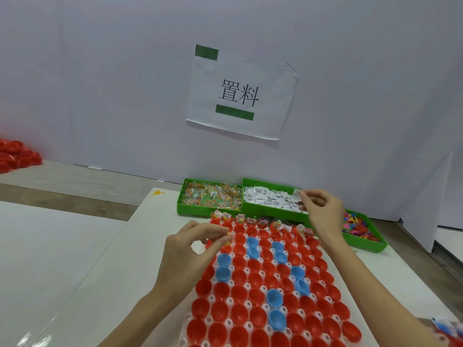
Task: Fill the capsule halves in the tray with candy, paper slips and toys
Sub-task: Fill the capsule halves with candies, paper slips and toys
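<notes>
A clear tray [198, 319] holds rows of red capsule halves [240, 294] and several blue ones [223, 273]. The far row carries candy packets and slips [263, 222]. My left hand [193, 249] pinches a small candy packet [227, 239] over the tray's far left corner. My right hand [323, 211] pinches a white paper slip [297, 192] above the middle green bin of slips [269, 199]. The left green bin holds candy packets [210, 196]. The right green bin holds colourful toys [355, 225], partly hidden by my right wrist.
A pile of red capsule halves [17, 154] lies at the far left by the wall. A paper sign [240, 93] is taped to the white wall behind the bins. A small yellow toy [157, 193] lies on the white table corner. Something colourful [448, 326] shows at the right edge.
</notes>
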Motion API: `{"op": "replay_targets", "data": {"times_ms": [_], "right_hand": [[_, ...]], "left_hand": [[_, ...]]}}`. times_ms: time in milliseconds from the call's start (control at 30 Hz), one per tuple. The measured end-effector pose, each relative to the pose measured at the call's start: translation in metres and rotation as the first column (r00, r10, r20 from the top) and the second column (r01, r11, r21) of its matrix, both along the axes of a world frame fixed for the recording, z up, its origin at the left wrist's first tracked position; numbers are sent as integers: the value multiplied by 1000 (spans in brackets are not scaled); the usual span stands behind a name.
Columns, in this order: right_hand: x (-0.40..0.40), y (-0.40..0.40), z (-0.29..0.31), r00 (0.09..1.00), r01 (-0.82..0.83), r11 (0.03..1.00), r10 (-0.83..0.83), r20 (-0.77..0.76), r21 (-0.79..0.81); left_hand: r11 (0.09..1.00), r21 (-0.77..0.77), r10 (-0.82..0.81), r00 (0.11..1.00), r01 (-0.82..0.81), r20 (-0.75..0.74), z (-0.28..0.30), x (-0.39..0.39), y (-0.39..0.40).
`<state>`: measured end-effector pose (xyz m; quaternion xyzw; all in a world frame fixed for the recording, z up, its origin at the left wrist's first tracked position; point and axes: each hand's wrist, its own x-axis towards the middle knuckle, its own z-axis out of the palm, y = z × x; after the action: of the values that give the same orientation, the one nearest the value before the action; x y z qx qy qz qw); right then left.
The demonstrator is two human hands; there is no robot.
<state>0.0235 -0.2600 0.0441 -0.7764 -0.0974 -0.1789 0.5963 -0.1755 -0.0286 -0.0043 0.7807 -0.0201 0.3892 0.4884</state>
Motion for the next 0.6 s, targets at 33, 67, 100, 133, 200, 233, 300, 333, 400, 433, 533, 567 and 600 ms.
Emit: {"op": "replay_targets", "data": {"times_ms": [33,67,100,133,200,233,300,333,400,433,533,567,600], "right_hand": [[-17,2,2,997,-71,997,71,0,4],[-36,5,2,988,-153,988,153,-6,-16],[-55,8,2,971,-238,970,237,-14,-54],[-74,11,1,947,-320,943,319,-26,-96],[-107,16,1,886,-462,871,462,-41,-166],[-120,17,1,856,-514,837,516,-44,-188],[-135,17,3,809,-585,792,585,-54,-175],[-140,16,4,792,-610,780,607,-65,-144],[-146,13,2,772,-636,764,631,-80,-107],[-147,10,0,770,-639,762,633,-82,-110],[-150,4,-9,772,-635,767,625,-112,-92],[-149,3,-12,774,-632,771,621,-125,-84],[-149,2,-14,780,-624,776,611,-135,-89]], "left_hand": [[1000,-12,-18,1000,18,6,1,-1,-2],[999,-17,-38,999,38,10,3,-3,-5],[998,-10,-60,998,60,19,5,-4,-7],[996,16,-88,996,87,29,7,-5,-9],[984,107,-150,988,144,49,12,-8,-11],[975,147,-178,982,168,56,14,-9,-11],[962,177,-222,973,209,60,15,-9,-12],[959,178,-236,970,222,58,15,-10,-13],[953,164,-265,963,253,55,13,-10,-15],[950,155,-282,958,271,54,11,-10,-17],[947,143,-295,955,288,34,5,-11,-21],[950,124,-290,957,286,17,4,-11,-23],[952,109,-287,958,285,-1,3,-12,-25]]}}
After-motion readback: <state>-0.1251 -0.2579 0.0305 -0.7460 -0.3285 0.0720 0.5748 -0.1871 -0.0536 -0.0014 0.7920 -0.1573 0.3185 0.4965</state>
